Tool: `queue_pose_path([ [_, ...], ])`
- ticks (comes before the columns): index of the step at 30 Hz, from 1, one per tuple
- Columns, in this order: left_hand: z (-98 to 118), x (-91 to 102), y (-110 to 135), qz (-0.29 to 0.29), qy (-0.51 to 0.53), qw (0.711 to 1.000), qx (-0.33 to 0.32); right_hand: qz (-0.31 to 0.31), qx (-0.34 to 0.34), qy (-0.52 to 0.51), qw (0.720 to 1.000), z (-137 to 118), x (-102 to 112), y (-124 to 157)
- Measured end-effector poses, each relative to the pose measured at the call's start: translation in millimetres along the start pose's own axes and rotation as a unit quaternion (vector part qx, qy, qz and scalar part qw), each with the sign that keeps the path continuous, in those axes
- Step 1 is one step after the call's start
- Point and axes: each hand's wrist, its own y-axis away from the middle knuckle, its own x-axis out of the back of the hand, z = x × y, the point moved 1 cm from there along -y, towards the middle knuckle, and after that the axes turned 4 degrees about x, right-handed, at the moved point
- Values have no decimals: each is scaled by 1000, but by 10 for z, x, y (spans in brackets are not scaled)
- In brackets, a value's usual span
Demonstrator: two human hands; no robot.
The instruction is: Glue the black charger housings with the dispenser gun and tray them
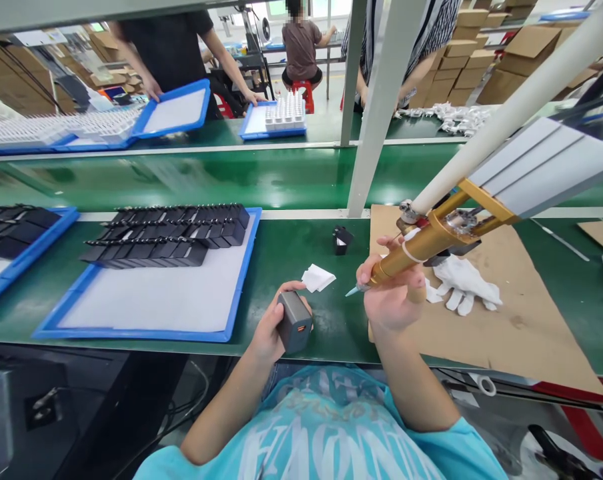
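My left hand (267, 331) grips a dark grey power adapter (295, 323), a block with an orange-lined port on the end facing me. My right hand (392, 304) is wrapped round a gold glue dispenser (399, 261), which hangs tilted from the upper right. Its pale blue nozzle (352, 291) points down and left, apart from the adapter. Just beyond my left hand lie white paper slips (318, 277). A small black part (341, 241) stands farther back on the green bench.
To the left, a blue-rimmed tray (146, 303) bears rows of black blocks (166, 237). White gloves (464, 283) lie on cardboard (526, 333) at right. A metal post (376, 107) rises ahead. Across the bench, a person (169, 53) holds blue trays; others are behind.
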Motion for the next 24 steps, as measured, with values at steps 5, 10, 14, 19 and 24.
queue_pose_path([
  [5,81,62,35,65,-59,996,34,-2,4,-29,1000,-11,4,-4],
  [10,482,384,176,239,-374,895,39,-12,-1,-51,999,-26,37,-8],
  [14,1050,843,123,364,-698,616,-40,-22,-6,-58,998,-21,50,-16],
  [19,1478,1360,-156,330,-879,344,-11,-27,-2,-66,997,6,44,-8],
  [24,1534,1455,-232,346,-900,264,-17,-17,0,-59,998,17,38,-3],
])
